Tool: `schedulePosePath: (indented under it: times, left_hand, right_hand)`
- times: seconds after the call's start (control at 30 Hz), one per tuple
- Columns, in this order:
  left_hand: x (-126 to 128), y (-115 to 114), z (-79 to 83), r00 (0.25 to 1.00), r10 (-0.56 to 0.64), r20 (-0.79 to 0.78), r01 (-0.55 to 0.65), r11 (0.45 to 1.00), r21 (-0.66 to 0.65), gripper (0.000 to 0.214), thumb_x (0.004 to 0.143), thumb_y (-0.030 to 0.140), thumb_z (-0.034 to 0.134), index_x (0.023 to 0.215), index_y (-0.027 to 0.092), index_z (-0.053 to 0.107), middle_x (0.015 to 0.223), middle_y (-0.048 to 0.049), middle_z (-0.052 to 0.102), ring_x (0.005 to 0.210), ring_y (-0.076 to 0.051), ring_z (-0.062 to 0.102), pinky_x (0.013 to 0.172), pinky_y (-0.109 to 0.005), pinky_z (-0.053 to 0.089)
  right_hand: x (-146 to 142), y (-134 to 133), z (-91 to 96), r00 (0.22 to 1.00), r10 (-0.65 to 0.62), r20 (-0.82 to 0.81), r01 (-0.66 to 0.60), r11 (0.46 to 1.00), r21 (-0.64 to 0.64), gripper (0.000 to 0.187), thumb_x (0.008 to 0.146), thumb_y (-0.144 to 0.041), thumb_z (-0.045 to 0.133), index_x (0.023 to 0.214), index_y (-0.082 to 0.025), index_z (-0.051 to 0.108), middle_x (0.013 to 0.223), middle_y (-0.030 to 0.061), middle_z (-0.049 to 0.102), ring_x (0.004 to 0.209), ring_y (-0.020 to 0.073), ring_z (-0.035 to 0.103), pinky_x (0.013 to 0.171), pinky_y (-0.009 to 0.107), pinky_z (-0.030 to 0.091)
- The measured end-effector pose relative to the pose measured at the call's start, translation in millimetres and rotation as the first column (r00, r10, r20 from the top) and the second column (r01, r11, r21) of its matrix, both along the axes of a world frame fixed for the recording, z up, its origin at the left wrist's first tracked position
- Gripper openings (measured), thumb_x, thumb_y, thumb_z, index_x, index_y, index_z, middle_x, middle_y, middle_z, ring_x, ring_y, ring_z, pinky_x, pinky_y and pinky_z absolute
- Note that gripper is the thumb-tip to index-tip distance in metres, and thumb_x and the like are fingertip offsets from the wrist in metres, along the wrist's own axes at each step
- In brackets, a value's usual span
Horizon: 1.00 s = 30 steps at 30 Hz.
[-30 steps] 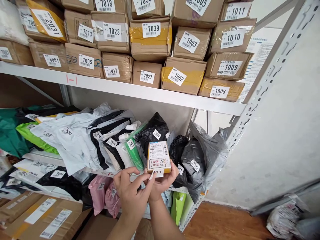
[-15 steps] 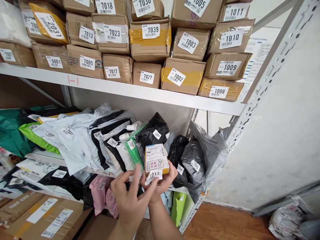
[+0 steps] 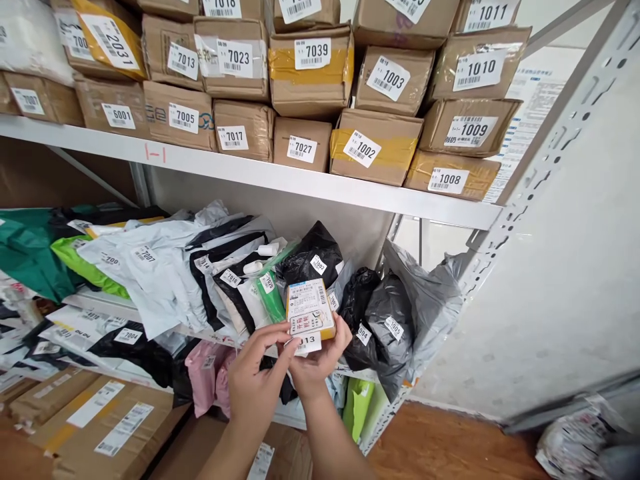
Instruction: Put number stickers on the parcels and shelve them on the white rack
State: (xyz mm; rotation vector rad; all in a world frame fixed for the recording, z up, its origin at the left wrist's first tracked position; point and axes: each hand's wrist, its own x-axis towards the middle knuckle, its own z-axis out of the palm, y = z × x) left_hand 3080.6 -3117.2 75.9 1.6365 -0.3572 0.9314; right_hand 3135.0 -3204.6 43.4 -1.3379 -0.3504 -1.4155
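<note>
My right hand [image 3: 323,355] holds a small orange-and-white box [image 3: 306,303] from below, thumb and fingers closed around its lower end. A white shipping sheet with printed text and a red stamp covers the box's upward face. At the near end of the box hangs a white number label [image 3: 309,343] ending in "13", partly covered by fingers. My left hand [image 3: 260,360] pinches that label's left edge between thumb and fingers. Just behind the box are a green bag [image 3: 271,300] and a black bag [image 3: 313,250] labelled 1002.
Numbered cardboard boxes [image 3: 310,73] fill the upper shelf [image 3: 320,187]. Soft mailing bags [image 3: 145,267] lie along the middle shelf at left, with black and grey bags [image 3: 387,313] at right. A slotted metal post [image 3: 530,180] stands at right; large cartons [image 3: 100,427] lie low left.
My left fingers have closed on the number label, which now lies flatter below the box. The camera view has shifted slightly.
</note>
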Motion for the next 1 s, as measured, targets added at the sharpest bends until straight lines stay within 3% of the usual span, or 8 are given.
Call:
schedulePosePath:
  times: [0.1,0.2,0.27,0.33,0.53,0.67,0.87,1.0]
  left_hand:
    - [3,5,-0.7,0.999,-0.041,0.034,0.041,0.999,0.005,0.033,0.092,0.018,0.067,0.124,0.023,0.06,0.113,-0.0058,0.073,0.105,-0.019,0.071,0.094,-0.033,0.06]
    - [4,12,3.1,0.979,-0.015,0.205,-0.034,0.971,0.237,0.039,0.093,0.007,0.06,0.128,0.024,0.06,0.123,-0.0088,0.069,0.115,-0.02,0.066,0.097,-0.035,0.058]
    - [5,17,7.3,0.958,-0.021,0.285,-0.102,0.907,0.408,0.043,0.093,0.003,0.056,0.128,0.026,0.064,0.132,-0.0108,0.062,0.122,-0.021,0.062,0.098,-0.036,0.056]
    - [6,20,11.7,0.952,-0.045,0.303,-0.115,0.864,0.49,0.048,0.093,0.003,0.056,0.134,0.028,0.062,0.133,-0.0118,0.06,0.121,-0.022,0.061,0.096,-0.035,0.056]
    - [14,27,17.9,0.941,-0.154,0.302,-0.004,0.885,0.465,0.046,0.089,0.006,0.068,0.13,0.025,0.064,0.117,-0.0078,0.067,0.11,-0.019,0.064,0.091,-0.033,0.058]
    - [15,33,19.9,0.916,-0.208,0.344,0.029,0.888,0.459,0.048,0.085,0.002,0.071,0.128,0.022,0.065,0.114,-0.0096,0.069,0.107,-0.021,0.066,0.089,-0.037,0.06]
    - [10,43,27.4,0.829,-0.216,0.516,-0.15,0.803,0.577,0.054,0.085,0.002,0.071,0.136,0.016,0.058,0.11,-0.0107,0.073,0.106,-0.022,0.069,0.087,-0.035,0.064]
    - [7,50,25.8,0.812,-0.197,0.549,-0.242,0.742,0.625,0.056,0.083,-0.002,0.07,0.136,0.009,0.057,0.116,-0.0146,0.072,0.117,-0.025,0.066,0.096,-0.037,0.062]
  right_hand:
    - [-5,-2,3.2,0.999,0.033,-0.039,-0.031,0.999,0.032,0.089,0.074,-0.038,0.081,0.149,-0.023,0.035,0.127,0.0143,0.037,0.111,0.0268,0.059,0.089,0.048,0.059]
    - [-11,-2,7.5,0.997,0.004,-0.073,0.0,0.999,0.054,0.088,0.071,-0.042,0.084,0.145,-0.023,0.04,0.121,0.011,0.038,0.102,0.0238,0.06,0.083,0.044,0.059]
    - [-13,-2,8.7,0.996,-0.019,-0.083,0.024,0.998,0.058,0.086,0.071,-0.043,0.083,0.144,-0.023,0.042,0.118,0.0098,0.038,0.099,0.0229,0.059,0.081,0.042,0.059]
    - [-14,-3,8.2,0.996,-0.016,-0.089,0.023,0.997,0.071,0.084,0.073,-0.041,0.08,0.145,-0.023,0.042,0.117,0.0095,0.038,0.098,0.0225,0.06,0.08,0.041,0.059]
    - [-11,-5,1.0,0.993,0.008,-0.114,-0.001,0.998,0.056,0.082,0.072,-0.038,0.078,0.145,-0.024,0.042,0.117,0.0091,0.038,0.099,0.0224,0.059,0.078,0.041,0.059]
    - [-8,-7,-3.6,0.996,-0.072,-0.058,0.073,0.997,0.029,0.082,0.074,-0.046,0.08,0.144,-0.022,0.044,0.116,0.0095,0.04,0.103,0.024,0.056,0.081,0.045,0.058]
    - [-6,-16,-2.4,0.976,-0.174,0.129,0.185,0.98,-0.073,0.08,0.079,-0.057,0.077,0.141,-0.02,0.044,0.118,0.0139,0.045,0.106,0.026,0.056,0.079,0.043,0.057]
    - [-4,-33,2.8,0.972,-0.122,0.201,0.169,0.956,-0.238,0.089,0.071,-0.052,0.083,0.142,-0.023,0.038,0.121,0.0133,0.045,0.111,0.0278,0.053,0.079,0.045,0.058]
